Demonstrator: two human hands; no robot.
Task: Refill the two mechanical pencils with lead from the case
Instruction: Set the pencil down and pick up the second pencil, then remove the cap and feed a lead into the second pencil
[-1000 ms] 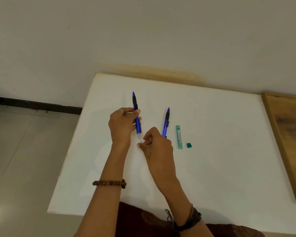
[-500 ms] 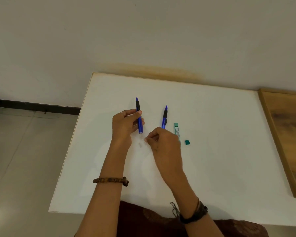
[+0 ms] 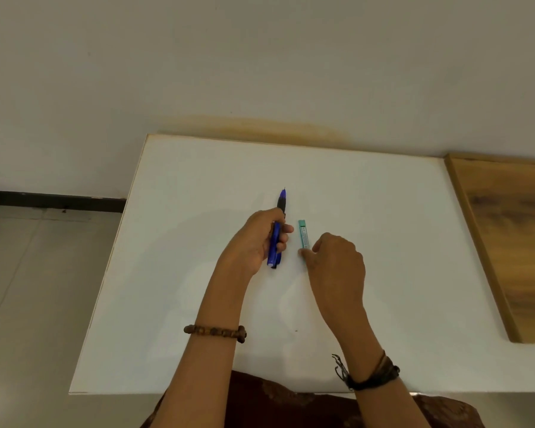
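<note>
Left hand (image 3: 257,239) curled closed around a blue pencil (image 3: 275,242), knuckles turned to 9 o'clock, thumb across the barrel, forearm running down toward 7 o'clock. Right hand (image 3: 337,264) palm down, fingertips (image 3: 303,253) touching the near end of the lead case (image 3: 303,234), forearm slanting toward 5 o'clock.

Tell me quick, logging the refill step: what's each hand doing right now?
Left hand: closed around the blue pencils.
Right hand: fingertips at the near end of the green lead case; grip cannot be told.
</note>
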